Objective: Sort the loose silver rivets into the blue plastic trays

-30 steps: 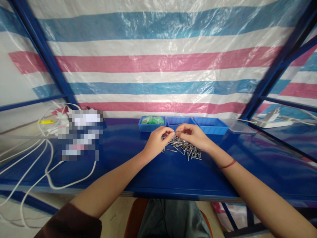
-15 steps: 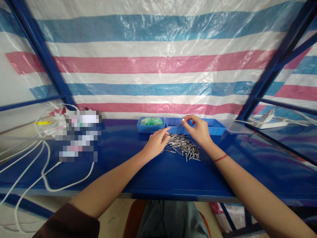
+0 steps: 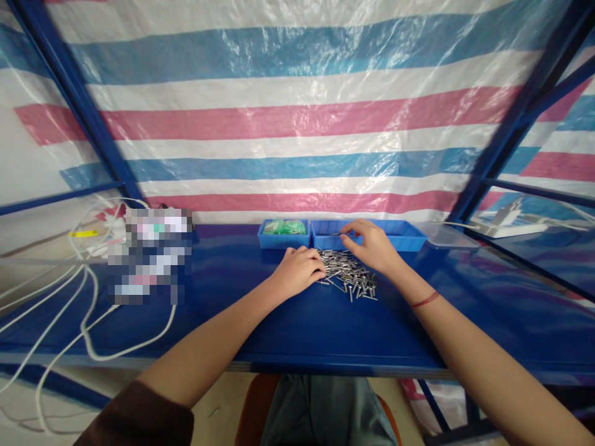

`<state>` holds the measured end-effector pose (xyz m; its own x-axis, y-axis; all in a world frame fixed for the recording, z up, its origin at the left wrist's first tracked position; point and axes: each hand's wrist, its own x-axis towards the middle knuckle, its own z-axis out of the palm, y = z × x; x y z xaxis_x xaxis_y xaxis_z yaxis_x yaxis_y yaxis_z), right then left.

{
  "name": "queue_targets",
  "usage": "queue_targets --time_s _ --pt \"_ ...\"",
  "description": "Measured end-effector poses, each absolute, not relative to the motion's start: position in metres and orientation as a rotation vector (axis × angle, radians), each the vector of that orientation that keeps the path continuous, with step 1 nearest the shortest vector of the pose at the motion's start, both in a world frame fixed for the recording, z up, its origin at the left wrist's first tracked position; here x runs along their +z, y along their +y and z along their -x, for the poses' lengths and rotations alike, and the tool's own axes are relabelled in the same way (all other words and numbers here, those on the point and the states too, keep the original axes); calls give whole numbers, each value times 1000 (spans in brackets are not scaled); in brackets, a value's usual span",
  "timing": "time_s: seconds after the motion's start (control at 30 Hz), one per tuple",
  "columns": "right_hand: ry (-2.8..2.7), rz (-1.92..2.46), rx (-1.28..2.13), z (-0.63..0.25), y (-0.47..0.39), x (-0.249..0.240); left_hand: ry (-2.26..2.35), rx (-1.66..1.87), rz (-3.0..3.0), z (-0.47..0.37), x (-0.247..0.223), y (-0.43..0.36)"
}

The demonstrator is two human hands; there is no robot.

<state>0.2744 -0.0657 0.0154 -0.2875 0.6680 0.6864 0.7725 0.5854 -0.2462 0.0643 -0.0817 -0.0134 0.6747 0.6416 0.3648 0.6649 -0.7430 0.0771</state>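
Many loose metal rivet-like pins [image 3: 351,272] lie heaped on the blue table. My left hand [image 3: 300,271] rests at the heap's left edge, fingers curled down; whatever its fingertips touch is too small to make out. Over the front edge of a long blue bin [image 3: 404,235] is my right hand [image 3: 367,243], its thumb and forefinger closed together near a thin metal piece. Some thin pieces show inside that bin. A smaller blue bin [image 3: 284,240] beside it on the left holds green plastic-wrapped items [image 3: 286,227].
White cables [image 3: 93,297] and blurred clutter cover the table's left side. Right of the long bin lies a clear plastic lid [image 3: 449,236], with a white device [image 3: 506,226] beyond. Blue metal posts frame both sides.
My left hand's fingers have curled inward and lowered at the heap's edge. My right hand has dropped slightly, and its fingers point more toward the left.
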Motion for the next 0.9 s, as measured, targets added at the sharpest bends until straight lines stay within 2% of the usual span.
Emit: queue_targets --time_s 0.13,0.23,0.43,0.57,0.73,0.9 --pt "-2179 1079 -55 -266 -71 14 -1080 -497 2734 -67 -12 -86" --pt "-2242 1106 88 -262 -73 11 -1130 -575 2685 -68 -14 -87" --pt "-2062 1055 587 -250 -77 5 -1385 -1175 2770 -69 -17 -82" --pt "-1937 941 750 -242 -78 4 -1434 -1480 2787 -71 -19 -80" --pt "-1886 918 714 -242 -78 2 -1432 -1588 2780 -73 -19 -83" --pt "-1904 972 504 -242 -81 3 -1420 -1509 2790 -73 -18 -83"
